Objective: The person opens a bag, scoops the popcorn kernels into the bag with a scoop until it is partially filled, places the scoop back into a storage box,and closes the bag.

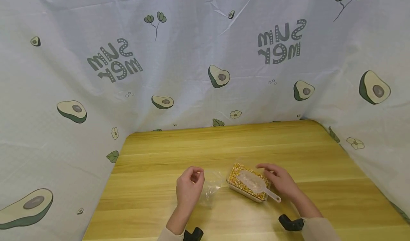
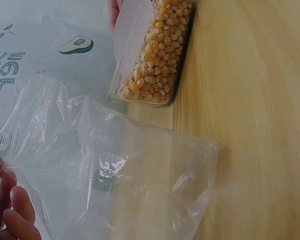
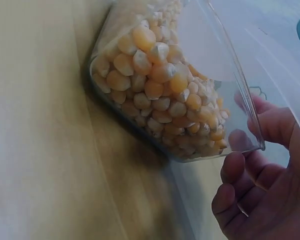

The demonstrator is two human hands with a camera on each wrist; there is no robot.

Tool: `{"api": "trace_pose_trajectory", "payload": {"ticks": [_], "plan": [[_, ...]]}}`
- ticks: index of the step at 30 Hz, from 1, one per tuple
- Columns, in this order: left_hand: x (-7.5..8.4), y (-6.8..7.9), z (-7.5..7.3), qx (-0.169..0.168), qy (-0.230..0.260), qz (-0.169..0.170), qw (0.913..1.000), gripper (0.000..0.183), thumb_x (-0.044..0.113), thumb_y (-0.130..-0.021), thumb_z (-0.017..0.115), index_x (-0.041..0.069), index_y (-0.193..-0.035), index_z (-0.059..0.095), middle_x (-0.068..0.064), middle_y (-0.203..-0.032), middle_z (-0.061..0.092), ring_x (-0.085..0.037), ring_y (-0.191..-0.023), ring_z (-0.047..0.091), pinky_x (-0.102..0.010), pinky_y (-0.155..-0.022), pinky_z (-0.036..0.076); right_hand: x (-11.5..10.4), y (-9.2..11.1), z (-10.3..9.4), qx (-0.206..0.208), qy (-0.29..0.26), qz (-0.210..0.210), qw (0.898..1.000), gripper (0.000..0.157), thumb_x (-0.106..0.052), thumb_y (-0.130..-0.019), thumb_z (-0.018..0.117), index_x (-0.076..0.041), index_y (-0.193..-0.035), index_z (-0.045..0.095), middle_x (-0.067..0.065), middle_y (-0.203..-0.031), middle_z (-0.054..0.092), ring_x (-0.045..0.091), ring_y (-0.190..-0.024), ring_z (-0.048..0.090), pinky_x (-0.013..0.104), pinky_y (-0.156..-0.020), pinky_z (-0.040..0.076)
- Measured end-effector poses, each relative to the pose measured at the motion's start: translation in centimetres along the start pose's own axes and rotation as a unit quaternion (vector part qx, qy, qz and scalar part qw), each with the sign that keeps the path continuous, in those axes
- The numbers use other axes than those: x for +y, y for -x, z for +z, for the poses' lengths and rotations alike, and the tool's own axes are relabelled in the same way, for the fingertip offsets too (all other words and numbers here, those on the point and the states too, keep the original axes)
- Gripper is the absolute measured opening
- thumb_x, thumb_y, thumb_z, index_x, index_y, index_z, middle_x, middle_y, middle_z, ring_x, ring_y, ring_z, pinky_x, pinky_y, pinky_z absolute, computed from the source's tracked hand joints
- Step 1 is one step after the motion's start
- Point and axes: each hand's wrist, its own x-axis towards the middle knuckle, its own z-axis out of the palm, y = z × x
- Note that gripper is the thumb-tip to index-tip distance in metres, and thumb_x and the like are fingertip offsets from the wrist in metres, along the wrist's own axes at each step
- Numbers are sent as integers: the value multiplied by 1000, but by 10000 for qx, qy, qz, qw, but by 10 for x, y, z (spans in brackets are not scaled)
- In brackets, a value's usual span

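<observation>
Op: Where's the bag, and what's the grip state?

Eng: Clear bag (image 2: 155, 170) is mid-table, just left of the corn container (image 1: 244, 192). Your left hand (image 1: 189, 187) pinches a gathered bit of its film, thumb and fingers closed together. Your right hand (image 1: 282, 180) is by the container's right end, fingers apart and loosely bent, holding nothing. Can't tell if they touch the wall.

Op: How does the stuff handle?

Eng: Bag: expect next to no weight, limp, slick, likely to cling to itself. Best hold is the mouth edge, both sides. Can't tell if your pinch is at the mouth. Container: looks stiff, probably heavy with kernels (image 3: 162, 72); smooth walls may slip, and if it's glass, don't knock it. Take opposite walls, low. Scoop (image 1: 251, 180): likely light and rigid. Take it by the handle, which sticks out over the near right corner.

Op: Which view do you trust?

Eng: Head for layout: it gives you the whole scoop lying on the kernels, but the bag is mostly faint glints. Left wrist shows your pinch and the film's creases clearly. Right wrist shows your fingers around the clear corner, one seen through the wall; no bag there.
</observation>
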Motion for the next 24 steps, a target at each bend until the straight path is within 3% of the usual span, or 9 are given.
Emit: {"api": "trace_pose_trajectory", "payload": {"ticks": [11, 15, 19, 24], "plan": [[-2, 1, 2, 70, 61, 94, 9999, 9, 7, -84, 73, 16, -82, 73, 7, -62, 62, 1, -56, 54, -20, -54, 47, 1, -6, 0, -153, -158, 98, 9997, 32, -17, -107, 46, -10, -135, 61, 14, -90, 54, 9, -54, 37, 29, -50, 40], [-3, 2, 3, 55, 91, 117, 9999, 6, 6, -84, 73, 13, -83, 74, 6, -62, 62, 1, -56, 54, -20, -53, 47, 2, -2, 1, 5, -107, 180, 9998, 35, -21, -106, 48, -9, -137, 59, 19, -102, 59, 10, -66, 48, 29, -56, 43], [-3, 2, 4, 32, 74, 85, 9999, 7, 6, -84, 73, 13, -83, 74, 6, -62, 62, 1, -56, 53, -20, -53, 46, 5, 8, 5, 224, -651, 547, 9961, 43, -25, -105, 52, -6, -143, 52, 19, -126, 55, 11, -78, 53, 28, -62, 47], [-3, 2, 4, 15, 27, 81, 10000, 7, 7, -84, 72, 14, -83, 74, 6, -62, 62, 1, -57, 53, -20, -53, 46, 10, 22, 11, 408, -1268, 988, 9862, 53, -31, -104, 53, -4, -149, 42, 21, -136, 49, 0, -86, 58, 23, -72, 53]]}}
